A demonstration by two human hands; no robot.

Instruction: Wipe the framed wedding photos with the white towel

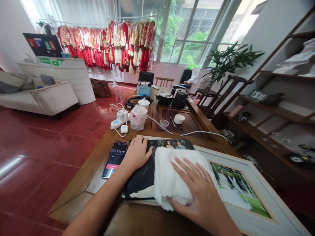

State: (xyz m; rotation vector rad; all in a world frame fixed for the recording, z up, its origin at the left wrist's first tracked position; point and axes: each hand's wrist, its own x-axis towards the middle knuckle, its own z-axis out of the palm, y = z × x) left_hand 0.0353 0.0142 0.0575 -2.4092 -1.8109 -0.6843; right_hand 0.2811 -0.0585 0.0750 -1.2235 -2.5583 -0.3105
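My left hand (137,151) lies flat on the upper left edge of a dark photo panel (140,177) printed with a couple, its fingers outstretched and holding nothing. My right hand (197,183) is spread over a folded white fluffy towel (169,170), fingers on top and thumb at the near edge, with the cloth bunched between them. The towel rests on the panel's right part and hides some of the picture. Under and right of them is a white-framed wedding photo (236,183), partly covered by my right forearm. A phone (115,160) with a lit screen lies left of the panel.
Beyond the panel on the wooden table (103,137) stand a power strip (119,119), a wrapped cup (138,118), a small plastic cup (164,124), a white bowl (179,119) and a black kettle (180,98). A white cable (204,132) crosses the tabletop. Shelves (270,121) stand at the right.
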